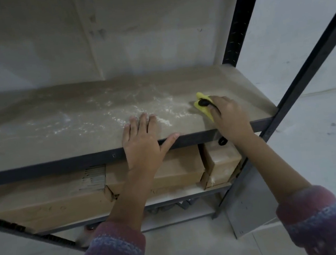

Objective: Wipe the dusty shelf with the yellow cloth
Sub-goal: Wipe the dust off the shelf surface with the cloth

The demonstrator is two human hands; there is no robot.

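A person's right hand grips a yellow cloth near the shelf's front right corner — most of the cloth is hidden under the fingers. The left hand lies flat and spread on the front edge, holding nothing.

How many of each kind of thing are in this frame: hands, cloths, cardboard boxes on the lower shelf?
Hands: 2, left hand flat on the dusty shelf, right hand holding the cloth
Yellow cloth: 1
Cardboard boxes: 3, long box, middle box, small box
Total: 6
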